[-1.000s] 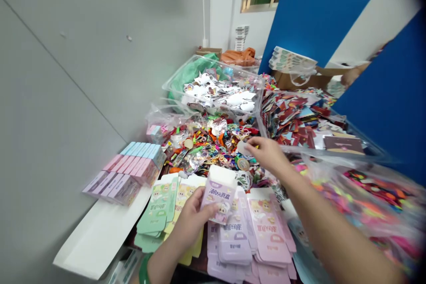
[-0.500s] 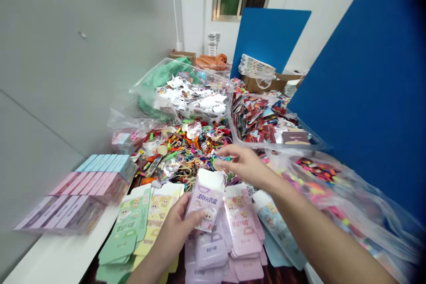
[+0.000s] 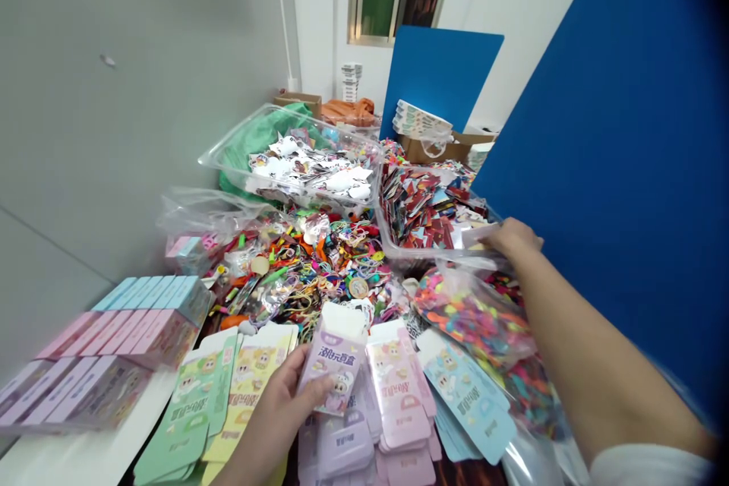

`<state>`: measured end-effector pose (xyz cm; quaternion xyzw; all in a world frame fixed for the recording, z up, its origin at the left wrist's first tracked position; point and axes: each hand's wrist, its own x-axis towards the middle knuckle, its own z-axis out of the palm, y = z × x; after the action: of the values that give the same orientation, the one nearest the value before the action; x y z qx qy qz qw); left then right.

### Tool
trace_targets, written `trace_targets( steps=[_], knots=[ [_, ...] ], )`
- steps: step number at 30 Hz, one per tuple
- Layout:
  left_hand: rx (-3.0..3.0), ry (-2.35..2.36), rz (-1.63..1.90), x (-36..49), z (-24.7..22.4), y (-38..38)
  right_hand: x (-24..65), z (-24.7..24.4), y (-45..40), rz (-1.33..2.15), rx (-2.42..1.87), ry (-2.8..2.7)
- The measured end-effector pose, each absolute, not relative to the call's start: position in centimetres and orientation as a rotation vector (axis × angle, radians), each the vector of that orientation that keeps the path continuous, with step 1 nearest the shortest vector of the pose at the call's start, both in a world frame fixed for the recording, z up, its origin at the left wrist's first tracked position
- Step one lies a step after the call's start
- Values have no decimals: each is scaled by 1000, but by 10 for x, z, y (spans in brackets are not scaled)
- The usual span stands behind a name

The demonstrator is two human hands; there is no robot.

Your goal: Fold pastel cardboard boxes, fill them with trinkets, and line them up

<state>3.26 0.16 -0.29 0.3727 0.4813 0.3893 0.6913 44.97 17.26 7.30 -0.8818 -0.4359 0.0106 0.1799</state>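
Note:
My left hand (image 3: pixel 279 402) grips a lilac flat box blank (image 3: pixel 333 364) upright above the stacks of printed blanks. Beside it lie a pink stack (image 3: pixel 399 387), a lilac stack (image 3: pixel 336 452), a green stack (image 3: pixel 182 414), a yellow stack (image 3: pixel 250 383) and a pale blue stack (image 3: pixel 467 395). My right hand (image 3: pixel 511 238) reaches far forward to the rim of a clear plastic tray (image 3: pixel 433 252) filled with red printed cards. A pale card (image 3: pixel 478 235) lies by its fingertips, and I cannot tell whether it is held.
A heap of colourful small trinkets (image 3: pixel 307 266) lies behind the blanks, below a clear tray of white packets (image 3: pixel 301 167). A clear bag of coloured pieces (image 3: pixel 470 311) lies on the right. Folded pink-and-blue boxes (image 3: pixel 130 334) line the left, against a grey wall. A blue board (image 3: pixel 598 129) rises right.
My right hand has moved away from the trinket heap, forward and right to the tray rim. My left hand keeps the lilac blank. The view has turned slightly left.

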Motion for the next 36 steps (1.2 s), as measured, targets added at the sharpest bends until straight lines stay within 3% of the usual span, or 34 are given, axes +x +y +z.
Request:
trace_targets(
  steps=[9,16,25,36],
  knots=[
    [850,1048,872,33,0,1,413,112,134,239,-1944,-1046],
    [852,966,863,36,1,-4,303,115,66,828,-1360,-1315],
    [874,932,842,29,-5,-12,237,66,52,872,-1253,-1878],
    [781,922,914,23,-11,-11,236,52,65,919,-1296,-1988]
  ],
)
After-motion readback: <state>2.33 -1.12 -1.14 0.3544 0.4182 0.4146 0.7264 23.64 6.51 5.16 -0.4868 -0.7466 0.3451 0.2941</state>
